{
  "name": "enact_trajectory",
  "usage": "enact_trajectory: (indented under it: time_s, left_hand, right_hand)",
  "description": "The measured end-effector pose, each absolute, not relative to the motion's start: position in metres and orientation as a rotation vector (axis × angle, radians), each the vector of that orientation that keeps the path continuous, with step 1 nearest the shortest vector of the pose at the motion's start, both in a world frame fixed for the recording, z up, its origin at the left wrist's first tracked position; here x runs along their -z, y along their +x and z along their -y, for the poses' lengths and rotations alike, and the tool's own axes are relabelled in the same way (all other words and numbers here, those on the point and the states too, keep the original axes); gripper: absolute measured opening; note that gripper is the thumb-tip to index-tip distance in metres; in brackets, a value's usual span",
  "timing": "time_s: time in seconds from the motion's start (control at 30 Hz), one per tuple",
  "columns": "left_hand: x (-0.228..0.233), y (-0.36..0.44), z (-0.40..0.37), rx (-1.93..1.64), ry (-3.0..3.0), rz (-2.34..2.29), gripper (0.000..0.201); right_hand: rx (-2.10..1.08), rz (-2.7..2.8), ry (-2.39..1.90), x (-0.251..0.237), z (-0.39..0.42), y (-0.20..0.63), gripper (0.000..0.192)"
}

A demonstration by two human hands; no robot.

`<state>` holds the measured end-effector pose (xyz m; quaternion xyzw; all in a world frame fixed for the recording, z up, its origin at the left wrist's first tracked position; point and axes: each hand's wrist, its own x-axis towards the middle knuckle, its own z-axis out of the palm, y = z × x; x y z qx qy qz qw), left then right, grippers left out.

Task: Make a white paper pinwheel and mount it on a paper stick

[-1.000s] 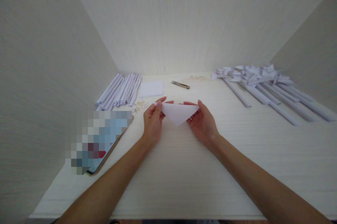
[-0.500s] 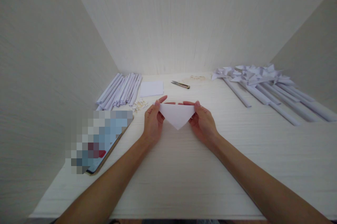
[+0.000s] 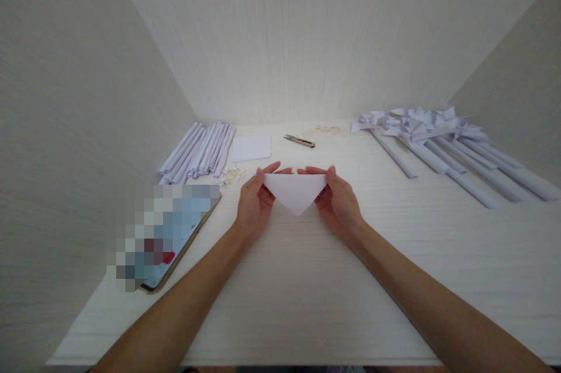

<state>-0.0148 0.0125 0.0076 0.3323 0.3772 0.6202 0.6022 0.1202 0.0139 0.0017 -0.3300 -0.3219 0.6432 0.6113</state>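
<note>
A white sheet of paper [image 3: 296, 192], folded into a triangle, is held between both hands with its point toward me and its long edge away. My left hand [image 3: 255, 200] pinches the left corner, thumb in front and fingers behind. At the right corner my right hand [image 3: 339, 199] grips it the same way. The fingertips of both hands show just past the long edge; the rest of the fingers are partly hidden by the paper. Beyond the hands lie a small stack of white paper squares [image 3: 251, 147] and thread snips [image 3: 299, 141].
Rolled paper tubes [image 3: 199, 151] are piled at the back left, beside small pale bits [image 3: 231, 175]. A phone [image 3: 182, 238], partly pixelated, lies left of my left forearm. Several paper pinwheels [image 3: 416, 127] on paper sticks lie at the right. More pale scraps [image 3: 328, 129] sit near the back wall.
Both hands still hold the folded paper in nearly the same place. My left fingers have shifted slightly, and the whole view has moved a little.
</note>
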Motion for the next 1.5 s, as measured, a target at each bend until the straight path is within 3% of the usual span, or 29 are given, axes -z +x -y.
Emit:
enact_trajectory:
  time_s: [0.63,1.5]
  left_hand:
    - [-0.0025,-0.0168,-0.0173,-1.389,0.711,-0.854,0.031]
    - [-0.0122,-0.0175,-0.0144,-1.129,0.595,-0.701,0.042]
  right_hand:
    - [-1.442,0.733,-0.792,-0.0006,-0.0174,0.1237,0.036]
    - [-1.498,0.763,-0.825,-0.0045,-0.0164,0.1256,0.038]
